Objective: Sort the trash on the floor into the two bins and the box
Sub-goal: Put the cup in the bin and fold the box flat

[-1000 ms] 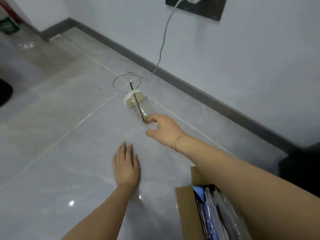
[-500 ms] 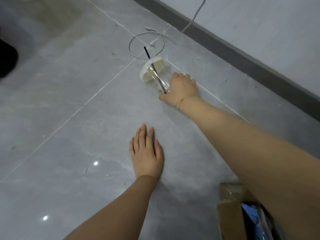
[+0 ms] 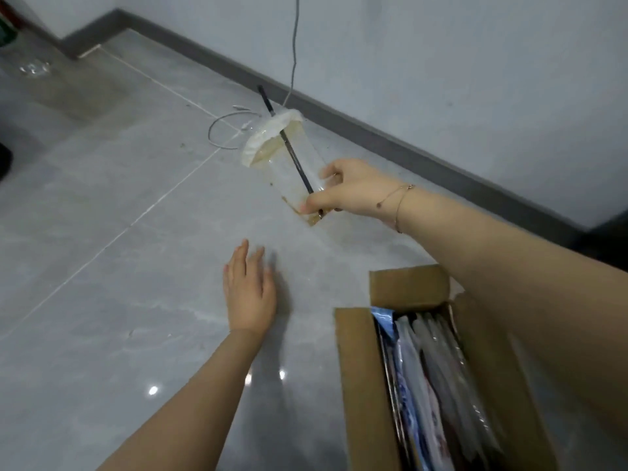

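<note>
Head view, change: half a second ago my right hand [image 3: 351,190] was down on the floor closing round the plastic cup [image 3: 287,168]; now the cup is lifted clear of the tiles, and the cardboard box [image 3: 360,379] shows more fully below my forearm.
Head view, right hand: thumb and fingers are curled round the cup's base end, a firm hold, with the cup reaching up and away from the hand towards the wall.
Head view, left hand: my left hand [image 3: 250,294] has straight, slightly spread fingers and holds nothing; whether it touches the floor or hovers just over it I cannot tell.
Step in hand: I judge this as the carry, cup picked up and not yet sorted.
Next move: no bin is in view, so I would need to find the right container; the box lies below and near my wrist.
Cup, look: clear, tilted, brown residue at the base, a loose white lid [image 3: 268,136] at the far end, a dark straw [image 3: 289,147] through it.
Risk: dregs may drip.
</note>
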`<action>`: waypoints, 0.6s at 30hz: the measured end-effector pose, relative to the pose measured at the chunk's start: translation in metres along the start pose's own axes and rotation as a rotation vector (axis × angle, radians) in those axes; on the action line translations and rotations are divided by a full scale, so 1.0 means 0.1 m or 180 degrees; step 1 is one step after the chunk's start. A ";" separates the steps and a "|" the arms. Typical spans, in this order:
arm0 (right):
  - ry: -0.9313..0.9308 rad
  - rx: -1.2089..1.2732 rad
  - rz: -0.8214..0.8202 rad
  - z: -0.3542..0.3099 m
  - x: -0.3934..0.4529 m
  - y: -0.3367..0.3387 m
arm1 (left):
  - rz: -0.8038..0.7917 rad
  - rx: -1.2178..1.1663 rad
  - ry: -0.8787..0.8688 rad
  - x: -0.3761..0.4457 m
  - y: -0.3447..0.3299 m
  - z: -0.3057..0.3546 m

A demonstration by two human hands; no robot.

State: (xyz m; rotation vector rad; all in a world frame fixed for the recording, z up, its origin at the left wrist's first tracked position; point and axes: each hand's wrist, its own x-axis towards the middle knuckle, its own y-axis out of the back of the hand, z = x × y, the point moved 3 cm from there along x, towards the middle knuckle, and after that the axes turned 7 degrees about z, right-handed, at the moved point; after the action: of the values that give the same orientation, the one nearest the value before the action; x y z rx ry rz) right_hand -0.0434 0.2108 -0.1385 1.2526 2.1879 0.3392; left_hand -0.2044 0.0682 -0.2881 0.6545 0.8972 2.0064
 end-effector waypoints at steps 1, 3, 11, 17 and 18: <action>-0.0026 0.0170 0.0067 0.04 -0.20 0.11 | 0.0022 -0.0331 0.0024 -0.12 0.06 0.18; -0.0056 0.0535 0.0211 0.17 -0.56 0.27 | -0.0026 -0.1087 0.0368 -0.38 0.24 0.52; 0.0005 0.1001 0.1165 0.64 -1.88 0.81 | -0.0276 -0.2000 -0.0160 -0.81 0.94 1.68; 0.0173 0.1034 0.2079 0.86 -2.62 1.11 | -0.1221 -0.0065 -0.1717 -1.28 0.58 2.19; 0.0182 0.1051 0.2227 0.90 -2.73 1.16 | -0.1353 0.0135 -0.1666 -1.35 0.48 2.18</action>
State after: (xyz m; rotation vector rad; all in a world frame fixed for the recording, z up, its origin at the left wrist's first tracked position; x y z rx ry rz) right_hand 0.1966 0.0338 -0.0538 2.2073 1.8275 0.2881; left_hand -0.0014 0.0126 -0.1336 0.8765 0.6877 1.3506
